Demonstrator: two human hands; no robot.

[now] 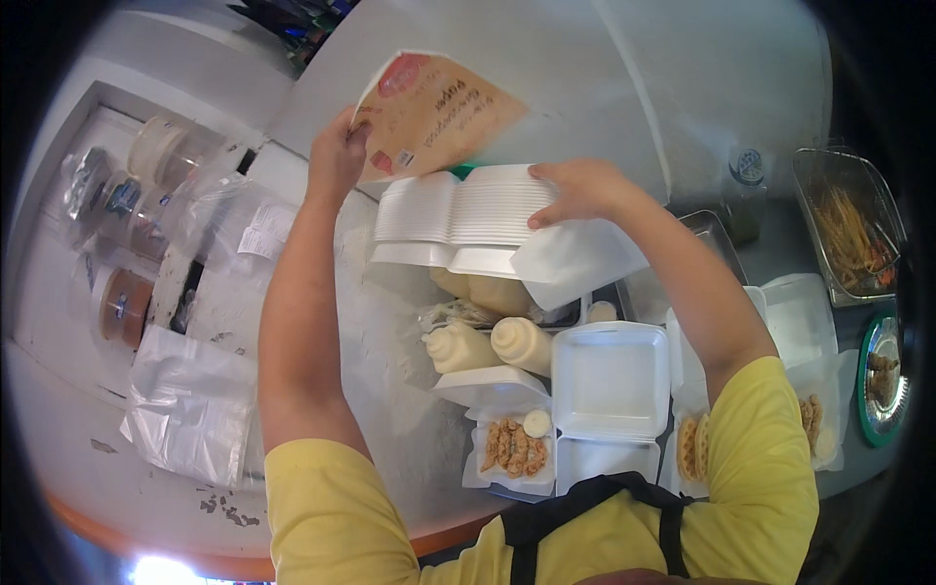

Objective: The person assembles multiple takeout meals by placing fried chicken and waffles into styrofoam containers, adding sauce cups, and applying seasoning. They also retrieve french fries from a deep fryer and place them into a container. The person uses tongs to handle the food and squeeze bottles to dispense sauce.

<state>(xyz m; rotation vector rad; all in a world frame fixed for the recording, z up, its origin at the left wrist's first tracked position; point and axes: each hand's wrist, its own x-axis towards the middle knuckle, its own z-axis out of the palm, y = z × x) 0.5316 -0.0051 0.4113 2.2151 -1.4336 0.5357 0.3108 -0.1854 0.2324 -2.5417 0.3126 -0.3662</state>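
My left hand (338, 154) is closed on the edge of a brown paper packet (439, 117), which tilts up behind a stack of white foam food containers (497, 200). At the right end of this stack is my right hand (585, 190), its thumb and forefinger gripping the stack's side. Just under that hand, a white paper sheet (577, 263) hangs over the stack's front; whether some fingers also hold the sheet is hidden. Nearer to me, two squeeze bottles (522, 343) of pale sauce lean over. An open foam container (611, 380) lies beside them.
Fried pieces and a sauce cup fill a lined foam box (515, 448). Waffles (693, 448) lie in another box by my right arm. A wire-handled basket of fries (846, 229) stands far right, above a green-rimmed plate (882, 375). Plastic bags (190, 405) and tubs (125, 304) lie left.
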